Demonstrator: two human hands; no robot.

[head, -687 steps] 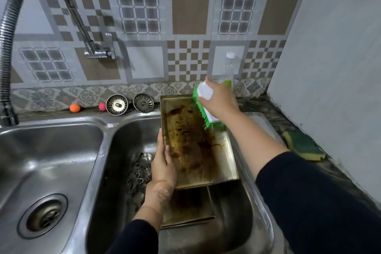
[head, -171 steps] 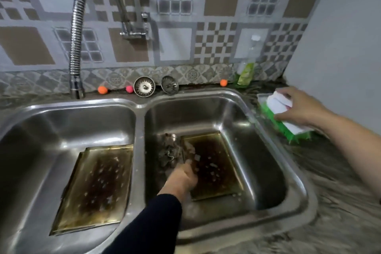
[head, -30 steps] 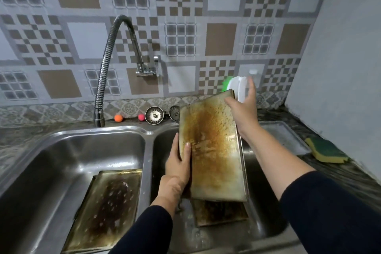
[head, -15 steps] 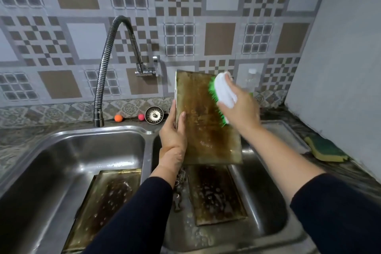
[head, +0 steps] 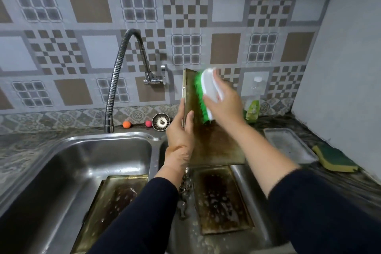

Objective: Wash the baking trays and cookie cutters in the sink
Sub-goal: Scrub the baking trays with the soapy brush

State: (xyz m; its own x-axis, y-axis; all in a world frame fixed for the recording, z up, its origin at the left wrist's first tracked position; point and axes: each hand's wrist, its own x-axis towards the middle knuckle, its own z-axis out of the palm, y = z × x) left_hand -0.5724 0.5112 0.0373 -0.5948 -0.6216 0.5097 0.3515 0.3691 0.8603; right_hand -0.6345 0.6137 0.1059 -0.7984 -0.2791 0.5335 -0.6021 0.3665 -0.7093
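the left hand (head: 180, 136) grips the near long edge of a stained baking tray (head: 214, 142), thumb across its face, propping it almost upright over the right basin (head: 243, 173) so the grime faces the brush and any runoff probably falls into the sink. the right hand (head: 224, 99) is wrapped round a white-backed scrub brush (head: 206, 93), green bristles pressed to the tray's upper part. a second tray (head: 221, 200) lies flat below, sudsy, a third (head: 115, 206) in the left basin (head: 86, 156). cookie cutters (head: 183, 196) sit beside the second tray, mostly hidden. plenty of washing left, it seems.
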